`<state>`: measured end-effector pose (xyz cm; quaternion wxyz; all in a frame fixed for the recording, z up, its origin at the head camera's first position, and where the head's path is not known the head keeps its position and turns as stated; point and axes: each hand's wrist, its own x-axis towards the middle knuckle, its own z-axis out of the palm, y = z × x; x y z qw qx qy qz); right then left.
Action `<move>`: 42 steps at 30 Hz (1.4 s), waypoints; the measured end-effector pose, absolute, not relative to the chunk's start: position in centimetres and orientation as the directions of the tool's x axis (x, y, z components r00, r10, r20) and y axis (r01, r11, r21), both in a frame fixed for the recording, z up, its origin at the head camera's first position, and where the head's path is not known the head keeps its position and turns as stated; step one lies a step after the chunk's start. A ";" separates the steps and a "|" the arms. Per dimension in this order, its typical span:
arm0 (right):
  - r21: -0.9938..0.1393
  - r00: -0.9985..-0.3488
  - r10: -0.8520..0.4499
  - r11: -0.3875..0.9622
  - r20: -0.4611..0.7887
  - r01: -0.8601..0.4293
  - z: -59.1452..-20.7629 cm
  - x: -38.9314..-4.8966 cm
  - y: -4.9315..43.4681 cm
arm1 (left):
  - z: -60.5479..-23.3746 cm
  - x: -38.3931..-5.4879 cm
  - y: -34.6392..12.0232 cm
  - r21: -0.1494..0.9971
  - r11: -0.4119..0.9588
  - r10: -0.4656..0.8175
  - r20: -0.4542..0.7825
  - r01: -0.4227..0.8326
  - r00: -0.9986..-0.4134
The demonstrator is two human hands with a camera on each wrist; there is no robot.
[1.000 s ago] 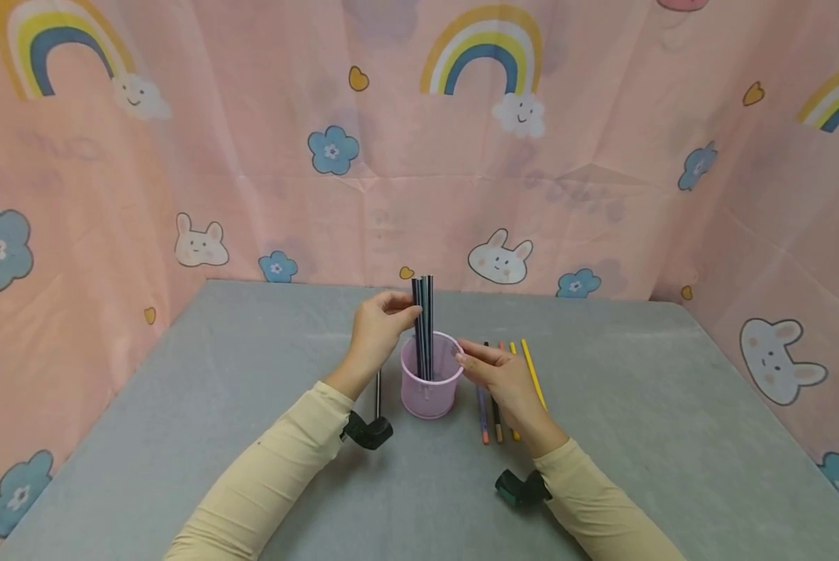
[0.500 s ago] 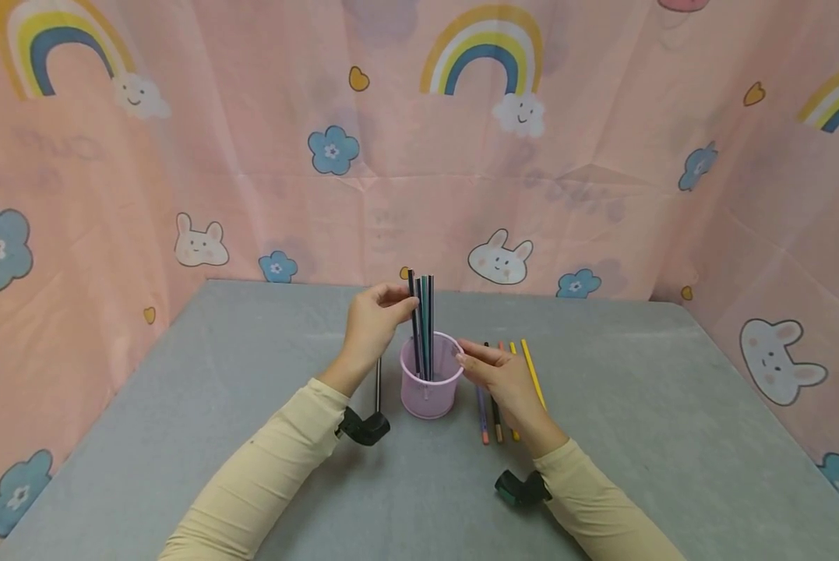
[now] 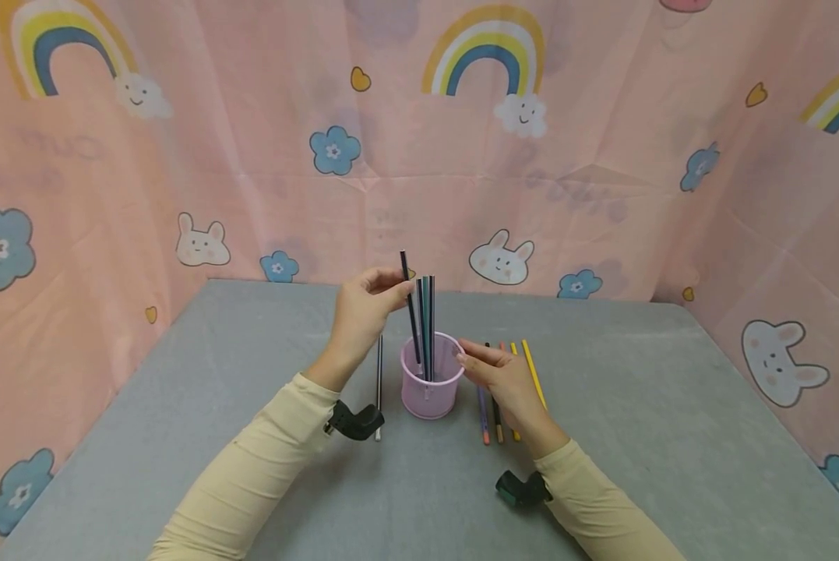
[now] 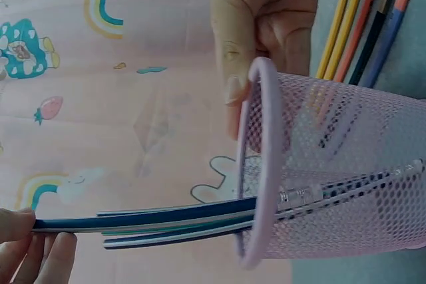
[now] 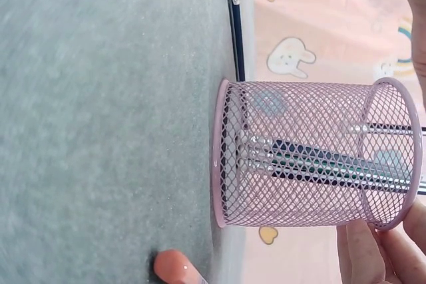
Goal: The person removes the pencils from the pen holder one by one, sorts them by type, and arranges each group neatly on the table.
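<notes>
My left hand (image 3: 363,312) pinches a dark pencil (image 3: 403,265) between thumb and fingers near its upper end. The pencil slants, its white eraser end still inside the pink mesh pen cup (image 3: 428,399) but raised off the bottom. Several other dark striped pencils (image 3: 426,312) stand eraser down in the cup, one showing green. With thumb and fingers, my right hand (image 3: 506,386) holds the cup's rim on the right side. In the right wrist view, the pencils' erasers (image 5: 256,154) show through the mesh near the base.
A dark pencil (image 3: 379,389) lies on the grey table (image 3: 251,366) left of the cup. Right of it lie several pencils, among them a yellow pencil (image 3: 534,374), a black pencil (image 4: 373,34) and a purple pencil (image 4: 389,38). A printed pink cloth (image 3: 405,195) hangs behind.
My left hand has moved up and left, drawing one dark pencil away from the bunch and partly out of the cup. My right hand has stayed at the rim.
</notes>
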<state>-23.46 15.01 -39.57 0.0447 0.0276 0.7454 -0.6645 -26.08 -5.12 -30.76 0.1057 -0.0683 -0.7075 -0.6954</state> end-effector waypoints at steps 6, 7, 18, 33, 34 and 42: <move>-0.989 -0.995 -0.021 0.114 -0.102 0.099 -39.5 -23.3 15.1 | -29.7 -25.5 -5.5 0.962 -0.015 -0.042 0.272 0.273 -0.961; -0.988 -0.995 -0.023 0.117 -0.101 0.097 -39.5 -23.3 15.1 | -29.5 -25.4 -5.6 0.960 -0.023 -0.043 0.278 0.279 -0.960; -0.989 -0.996 -0.024 0.124 -0.088 0.084 -39.6 -23.4 15.1 | -28.2 -24.7 -7.1 0.945 -0.071 -0.064 0.314 0.318 -0.947; -0.990 -0.995 -0.027 0.108 -0.094 0.090 -39.7 -23.5 15.1 | -28.2 -24.6 -8.2 0.957 -0.010 -0.037 0.290 0.291 -0.956; -0.990 -0.995 -0.026 0.104 -0.096 0.093 -39.7 -23.5 15.1 | -28.2 -24.6 -8.2 0.957 0.000 -0.033 0.288 0.289 -0.957; -0.989 -0.994 -0.025 0.109 -0.102 0.099 -39.6 -23.4 15.1 | -29.1 -24.9 -8.4 0.969 0.027 0.003 0.244 0.244 -0.970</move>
